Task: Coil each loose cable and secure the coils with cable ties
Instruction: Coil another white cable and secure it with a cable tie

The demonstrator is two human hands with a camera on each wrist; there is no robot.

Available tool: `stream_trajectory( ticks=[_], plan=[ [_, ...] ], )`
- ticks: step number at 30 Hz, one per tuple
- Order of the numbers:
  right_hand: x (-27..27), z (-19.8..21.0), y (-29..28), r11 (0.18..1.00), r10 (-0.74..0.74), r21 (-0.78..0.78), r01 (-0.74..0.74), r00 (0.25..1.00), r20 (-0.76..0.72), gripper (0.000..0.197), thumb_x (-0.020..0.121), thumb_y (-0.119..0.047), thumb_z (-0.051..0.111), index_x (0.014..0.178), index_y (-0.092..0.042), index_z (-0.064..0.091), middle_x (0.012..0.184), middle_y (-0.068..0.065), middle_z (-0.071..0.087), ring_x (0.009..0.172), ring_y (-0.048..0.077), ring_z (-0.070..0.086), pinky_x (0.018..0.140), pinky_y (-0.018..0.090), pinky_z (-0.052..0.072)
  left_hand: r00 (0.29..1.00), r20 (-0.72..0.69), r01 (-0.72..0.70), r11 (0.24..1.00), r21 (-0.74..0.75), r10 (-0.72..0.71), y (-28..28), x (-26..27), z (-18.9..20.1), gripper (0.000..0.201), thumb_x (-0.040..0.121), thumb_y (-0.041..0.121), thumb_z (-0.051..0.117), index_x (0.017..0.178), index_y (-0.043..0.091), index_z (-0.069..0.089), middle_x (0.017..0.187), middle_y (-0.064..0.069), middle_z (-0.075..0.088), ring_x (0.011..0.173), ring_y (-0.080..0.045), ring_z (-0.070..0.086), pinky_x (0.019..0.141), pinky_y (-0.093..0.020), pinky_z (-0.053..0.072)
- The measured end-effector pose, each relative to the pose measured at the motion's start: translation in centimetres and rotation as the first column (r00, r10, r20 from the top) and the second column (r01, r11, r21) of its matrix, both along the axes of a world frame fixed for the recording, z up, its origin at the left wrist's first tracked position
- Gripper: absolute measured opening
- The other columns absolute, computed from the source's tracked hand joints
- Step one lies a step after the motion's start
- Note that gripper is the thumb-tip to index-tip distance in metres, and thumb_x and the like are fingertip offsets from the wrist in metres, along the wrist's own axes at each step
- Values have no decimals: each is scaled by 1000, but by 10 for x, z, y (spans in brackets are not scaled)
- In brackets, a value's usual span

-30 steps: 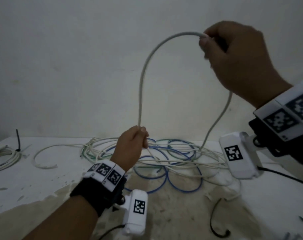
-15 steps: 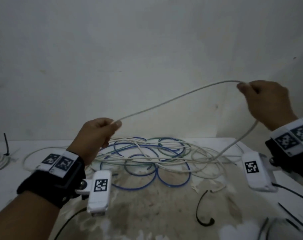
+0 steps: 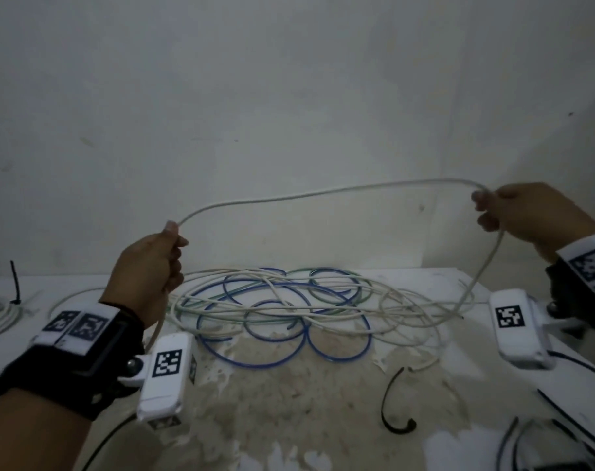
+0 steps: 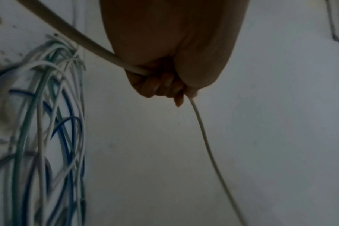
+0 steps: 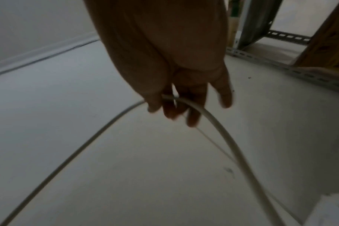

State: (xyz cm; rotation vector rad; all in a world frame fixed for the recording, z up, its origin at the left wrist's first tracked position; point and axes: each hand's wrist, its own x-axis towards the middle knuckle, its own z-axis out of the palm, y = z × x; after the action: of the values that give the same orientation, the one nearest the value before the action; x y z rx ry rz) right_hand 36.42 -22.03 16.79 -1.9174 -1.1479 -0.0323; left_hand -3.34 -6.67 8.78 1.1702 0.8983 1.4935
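Now spread wide apart, left hand (image 3: 146,266) clenched round and right hand (image 3: 527,215) pinching the white cable (image 3: 323,193), drawn clear above the tangle (image 3: 272,307) on the table (image 3: 442,277), ready for coiling.

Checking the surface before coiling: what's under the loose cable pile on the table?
Under the cable pile the table shows a worn brownish patch with peeling paint. The surface directly beneath the overlapping blue, green and white loops is partly covered.

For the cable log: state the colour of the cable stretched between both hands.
White round cable; clearest in the head view.
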Motion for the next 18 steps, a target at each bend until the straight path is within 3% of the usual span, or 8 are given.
stream_trajectory(
  ticks=[2, 4, 6, 8, 10, 12, 15, 18],
  plan=[
    [-20, 11, -6, 973, -34, 229, 7, 993, 111, 41, 94, -42, 50, 81, -6, 64, 73, 16, 64, 58, 19, 60, 54, 31, 40, 984, -175, -11, 1000, 12, 13, 2, 12, -5, 28, 100, 22, 44, 89, 4, 63, 55, 4, 48, 50, -10, 42, 46, -17, 37],
    [-50, 26, -6, 946, -64, 321, -52, 938, 339, 41, 98, -36, 44, 78, -3, 58, 68, 11, 56, 62, 27, 53, 55, 34, 30, 881, -469, -51, 998, 39, 64, 3, 24, -7, 32, 99, 22, 47, 119, 2, 61, 95, -9, 66, 88, -23, 60, 80, -27, 47],
    [-82, 36, -1, 938, -26, 310, -153, 863, 504, 30, 99, -25, 41, 79, -6, 53, 72, 9, 54, 72, 28, 49, 60, 32, 23, 754, -652, -49, 997, 62, 78, -5, 38, -1, 59, 95, 34, 54, 145, 8, 37, 143, -14, 46, 131, -25, 43, 110, -32, 31],
    [-105, 36, 10, 927, 50, 266, -265, 789, 612, 26, 95, -20, 41, 82, -6, 59, 79, 16, 62, 79, 33, 55, 67, 36, 29, 759, -621, -16, 960, 279, 194, -23, 56, 9, 81, 88, 43, 62, 151, 16, 19, 155, -11, 26, 142, -21, 26, 117, -36, 22],
    [-125, 25, 19, 907, 151, 204, -368, 737, 659, 30, 89, -23, 41, 87, -5, 65, 85, 17, 68, 82, 34, 59, 72, 36, 34, 790, -488, -4, 799, 601, 371, -45, 75, 20, 87, 83, 50, 62, 151, 17, 18, 153, -4, 27, 141, -14, 25, 116, -30, 20],
    [-145, 14, 23, 876, 244, 173, -451, 722, 647, 27, 91, -23, 45, 96, -9, 68, 90, 13, 70, 86, 29, 61, 76, 35, 41, 819, -415, 53, 667, 743, 397, -60, 89, 31, 74, 81, 54, 55, 143, 16, 37, 136, 3, 46, 127, -4, 39, 108, -20, 28],
    [-157, 1, 22, 849, 304, 172, -500, 728, 614, 17, 94, -22, 53, 99, -14, 67, 84, 6, 69, 77, 21, 59, 71, 35, 44, 848, -400, 104, 631, 769, 347, -67, 97, 42, 33, 91, 44, 48, 93, 15, 65, 74, 6, 61, 72, -5, 56, 72, -26, 46],
    [-139, -13, 22, 882, 326, 126, -453, 781, 532, 12, 94, -21, 53, 86, -17, 62, 70, 1, 61, 63, 16, 52, 59, 31, 36, 842, -349, 25, 617, 786, 411, -60, 88, 41, 28, 94, 32, 48, 77, 13, 59, 59, 4, 49, 60, -1, 48, 56, -10, 33]
  ],
)
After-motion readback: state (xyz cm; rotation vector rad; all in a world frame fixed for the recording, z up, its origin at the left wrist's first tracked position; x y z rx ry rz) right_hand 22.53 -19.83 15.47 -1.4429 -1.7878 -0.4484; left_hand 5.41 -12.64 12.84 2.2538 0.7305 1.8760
